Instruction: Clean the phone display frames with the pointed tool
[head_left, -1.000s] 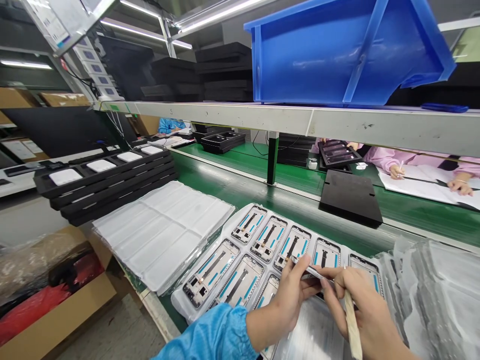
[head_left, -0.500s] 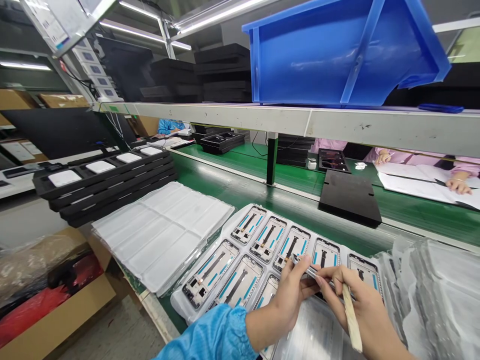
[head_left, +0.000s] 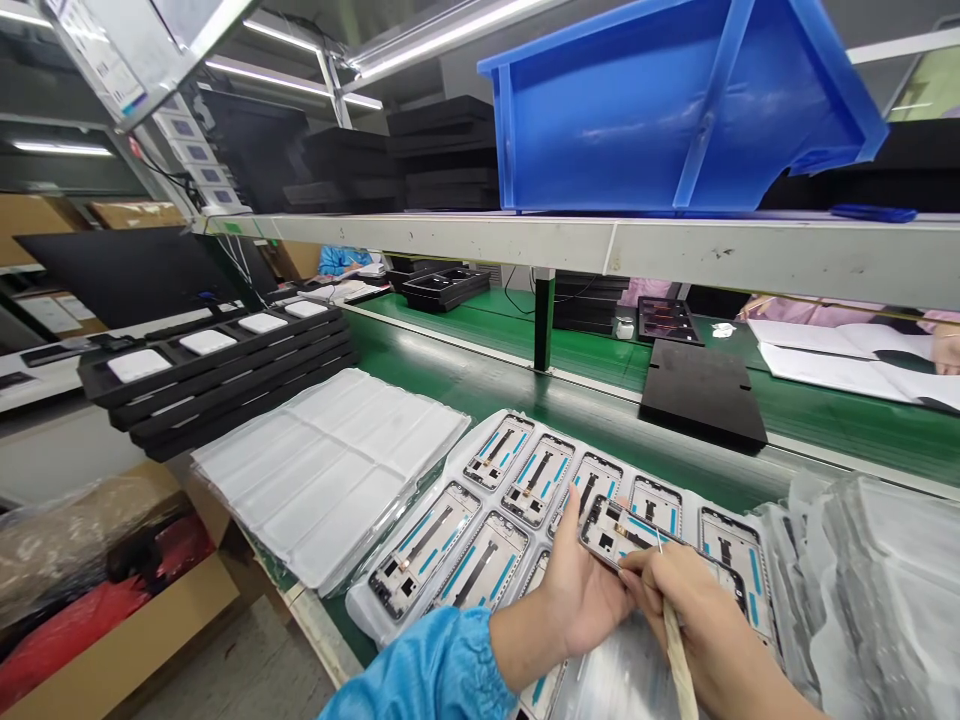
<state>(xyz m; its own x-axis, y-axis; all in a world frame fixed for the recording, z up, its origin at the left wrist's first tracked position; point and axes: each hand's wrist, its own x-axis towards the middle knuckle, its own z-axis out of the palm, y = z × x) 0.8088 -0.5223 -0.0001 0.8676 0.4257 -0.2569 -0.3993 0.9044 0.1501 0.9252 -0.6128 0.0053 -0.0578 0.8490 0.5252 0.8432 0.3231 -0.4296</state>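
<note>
Gripped one frame (head_left: 615,535) from below in the left hand (head_left: 585,595), with thumb raised beside its left end, and pinched it at the near rim with the fingertips of the right hand (head_left: 686,585). Clasped a tool (head_left: 679,655) in that same right hand, with pale handle down and thin tip up over the frame. Could not tell contact from hover at the tip. Held the frame slightly tilted above the right half of the tray (head_left: 358,608), inside its far edge, with other frames (head_left: 424,550) seated toward its left corners. Worked between a left pile (head_left: 322,460) at the table's (head_left: 442,345) left edge and a right pile (head_left: 877,590) off the tray's right edge. Seemed to call for a light pinch on the rim alone, a steady left palm beneath and a low hold against drops. Likely risked scratches without angling the tip away from the ribbon (head_left: 636,537).
</note>
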